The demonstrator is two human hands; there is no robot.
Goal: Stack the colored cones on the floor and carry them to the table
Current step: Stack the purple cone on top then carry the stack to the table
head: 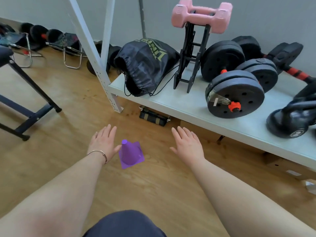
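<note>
From the head view, a purple cone point(130, 153) is standing upright on the wooden floor point(153, 189), tip pointing up, between both hands. The left hand point(103, 142) is hovering open, thumb just beside the cone's left side; the right hand point(187, 144), also open and empty, is sitting farther off to its right.

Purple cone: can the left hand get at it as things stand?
Probably yes. The left hand is open right beside the purple cone, thumb at its side, and nothing stands between them on the floor. The right hand is open, farther off.
</note>
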